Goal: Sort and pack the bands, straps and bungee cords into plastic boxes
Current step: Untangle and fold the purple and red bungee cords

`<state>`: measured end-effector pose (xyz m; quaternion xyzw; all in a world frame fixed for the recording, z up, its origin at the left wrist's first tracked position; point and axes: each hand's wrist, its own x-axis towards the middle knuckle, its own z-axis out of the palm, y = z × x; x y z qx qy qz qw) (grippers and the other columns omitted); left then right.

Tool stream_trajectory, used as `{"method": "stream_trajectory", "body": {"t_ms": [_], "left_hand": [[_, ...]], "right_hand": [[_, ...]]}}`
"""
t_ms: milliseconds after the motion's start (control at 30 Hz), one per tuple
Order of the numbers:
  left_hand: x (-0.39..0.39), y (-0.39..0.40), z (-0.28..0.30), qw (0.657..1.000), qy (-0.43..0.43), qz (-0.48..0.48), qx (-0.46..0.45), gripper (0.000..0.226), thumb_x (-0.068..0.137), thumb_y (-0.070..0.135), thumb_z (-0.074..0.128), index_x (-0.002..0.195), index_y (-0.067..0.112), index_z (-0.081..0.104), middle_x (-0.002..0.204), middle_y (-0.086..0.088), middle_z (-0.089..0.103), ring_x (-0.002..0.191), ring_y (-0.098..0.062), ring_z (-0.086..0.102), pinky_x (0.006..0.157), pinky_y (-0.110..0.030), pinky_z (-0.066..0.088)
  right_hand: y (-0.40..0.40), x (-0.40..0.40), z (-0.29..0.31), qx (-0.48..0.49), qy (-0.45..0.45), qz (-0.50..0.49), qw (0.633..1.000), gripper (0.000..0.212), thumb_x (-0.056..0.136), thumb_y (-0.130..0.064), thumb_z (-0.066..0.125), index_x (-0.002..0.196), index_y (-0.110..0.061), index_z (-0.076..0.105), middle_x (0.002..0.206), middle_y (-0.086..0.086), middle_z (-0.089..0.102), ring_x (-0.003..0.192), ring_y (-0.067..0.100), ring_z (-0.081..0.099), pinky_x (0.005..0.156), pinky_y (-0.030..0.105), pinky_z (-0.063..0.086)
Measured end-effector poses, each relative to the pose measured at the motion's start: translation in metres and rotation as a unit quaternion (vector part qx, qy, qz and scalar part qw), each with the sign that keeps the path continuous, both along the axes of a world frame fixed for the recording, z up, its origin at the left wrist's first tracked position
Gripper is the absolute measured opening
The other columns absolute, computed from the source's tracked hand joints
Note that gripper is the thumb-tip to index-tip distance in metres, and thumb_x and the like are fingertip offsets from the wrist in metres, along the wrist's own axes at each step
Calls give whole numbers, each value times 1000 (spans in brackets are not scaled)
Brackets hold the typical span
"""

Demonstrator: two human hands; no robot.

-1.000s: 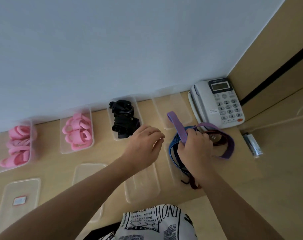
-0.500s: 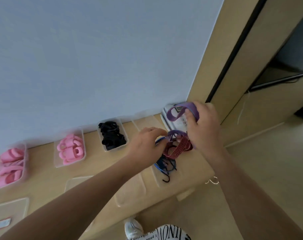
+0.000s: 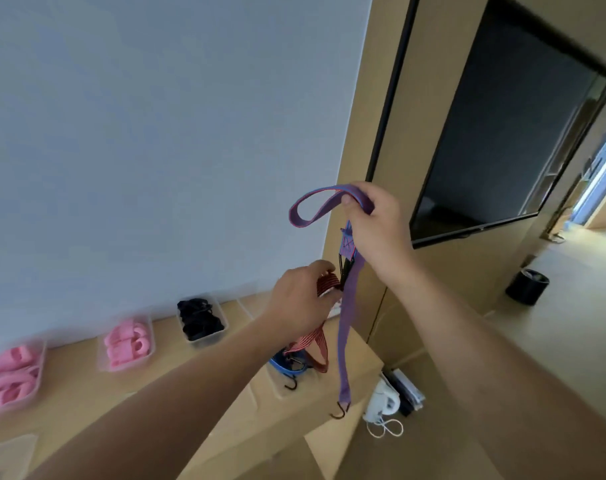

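while the right hand (image 3: 374, 230) is raised near the middle of the frame, its thumb and curled fingers pinch the purple bungee cord (image 3: 346, 327) close to one end, so a short loop of the flat strap arches out to the left of the knuckles and the long part hangs straight down past the edge of the wooden desk (image 3: 197, 407), ending in a dark hook (image 3: 339, 413) low in the frame. just below and left of it, the left hand (image 3: 303, 301) has its fingers curled round the red striped bungee cord (image 3: 312, 341), whose bend shows above the fingers beside the purple strap and whose two lengths trail down to a clear plastic box (image 3: 280, 388) at the desk's right end. a blue cord (image 3: 280, 367) and another hook lie in that box, partly hidden by the forearm. along the back of the desk, against the pale wall, stand three more clear boxes: one with black straps (image 3: 199, 318) just left of the left hand, one with pink bands (image 3: 126, 344) further left, and one more box of pink bands (image 3: 10, 375) at the left edge, blurred. a dark television screen (image 3: 502, 133) fills the upper right, a black bin (image 3: 527, 286) stands on the floor at the right, and a white plug with cable (image 3: 384, 407) lies on the floor beside the desk's corner.
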<state>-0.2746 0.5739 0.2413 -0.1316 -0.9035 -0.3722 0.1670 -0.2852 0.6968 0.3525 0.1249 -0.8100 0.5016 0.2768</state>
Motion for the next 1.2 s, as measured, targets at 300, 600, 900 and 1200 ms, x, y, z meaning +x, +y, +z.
{"method": "stream_trajectory", "body": {"t_ms": [300,600,900,1200], "left_hand": [[14,9,-18,998,-13,-17,65,7,86,21,74,93,21,74,82,7,73,79,-7,62,77,-27,48],[-29,15,-24,986,-112,126,0,23,94,43,64,93,22,72,89,-4,73,89,-25,63,73,-32,44],[-41,39,4,856,-243,73,450,25,95,10,58,117,11,69,111,-12,75,101,-29,69,90,-38,56],[-26,44,39,825,-195,-18,530,57,102,52,46,123,4,68,120,-14,73,101,-27,68,99,-50,52]], "right_hand": [[37,12,-39,-8,-91,2,996,14,98,-12,57,93,-11,70,74,-1,59,51,-5,51,49,6,38],[49,-32,-64,-18,-144,76,986,24,88,-20,61,73,-35,73,75,-4,67,61,1,58,57,18,46],[74,-57,-52,-78,-173,166,968,8,84,-19,74,77,-23,73,70,-4,68,57,2,63,46,14,47],[70,-40,-41,-111,-185,276,937,13,84,-9,78,89,-21,74,75,6,73,59,11,69,46,21,52]]}}
